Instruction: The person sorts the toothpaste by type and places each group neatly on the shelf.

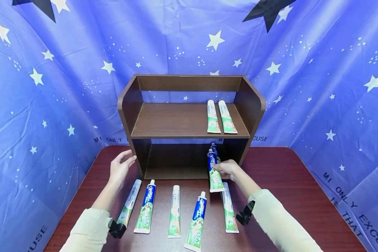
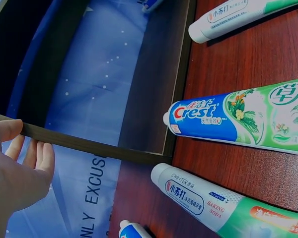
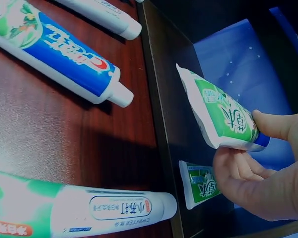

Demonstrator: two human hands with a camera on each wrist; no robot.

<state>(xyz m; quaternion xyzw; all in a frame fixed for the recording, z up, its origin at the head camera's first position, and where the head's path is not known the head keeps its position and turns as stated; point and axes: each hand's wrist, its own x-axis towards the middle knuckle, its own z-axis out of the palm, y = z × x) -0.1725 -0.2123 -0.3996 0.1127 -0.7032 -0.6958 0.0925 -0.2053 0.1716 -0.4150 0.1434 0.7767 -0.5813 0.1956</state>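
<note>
My right hand [image 1: 229, 168] pinches a blue and green Crest toothpaste tube [image 1: 215, 180] at the lower opening of a brown two-tier shelf [image 1: 170, 122]. Its cap points toward the back, and the thumb and fingers hold it from either side. Behind it another Crest tube [image 1: 214, 148] lies inside the lower compartment at the right, partly hidden; its green end [image 3: 202, 184] shows in the right wrist view. With thumb and fingers on opposite sides, my left hand [image 2: 20, 171] grips the front edge of the shelf's left side panel [image 2: 89, 145].
Two white and green tubes [image 1: 213, 119] lie at the right of the upper tier. On the red-brown table [image 1: 283, 196] before the shelf lie several tubes, including Crest tubes [image 1: 146, 208] and white and green ones [image 1: 174, 211]. A blue starry cloth [image 1: 176, 38] hangs behind.
</note>
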